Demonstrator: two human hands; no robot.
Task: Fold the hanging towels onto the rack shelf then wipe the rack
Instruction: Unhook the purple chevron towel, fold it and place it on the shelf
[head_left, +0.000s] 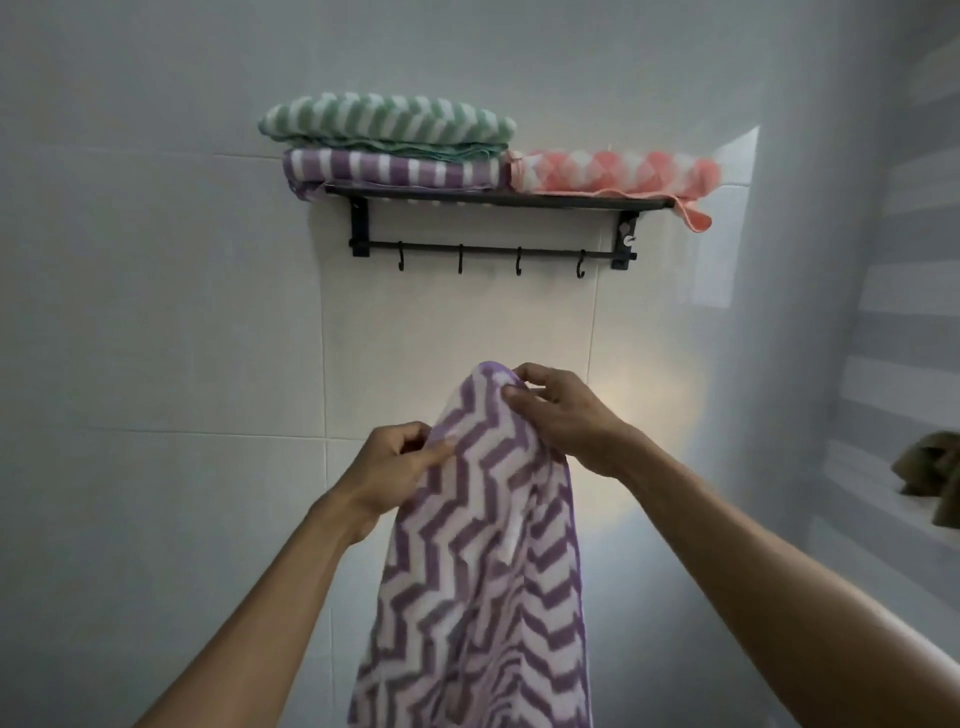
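We held the purple zigzag towel below the rack, well apart from it. Our left hand pinched its left edge with curled fingers, and our right hand pinched the top corner, higher up. Three folded towels already lay on the shelf. To fold well, we judged that both hands should find matching corners, bring them level, and let the cloth hang straight.

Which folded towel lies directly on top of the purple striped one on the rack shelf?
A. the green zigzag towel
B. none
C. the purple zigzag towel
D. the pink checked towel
A: the green zigzag towel is stacked on the purple striped towel, while the pink checked towel lies beside them on the shelf.
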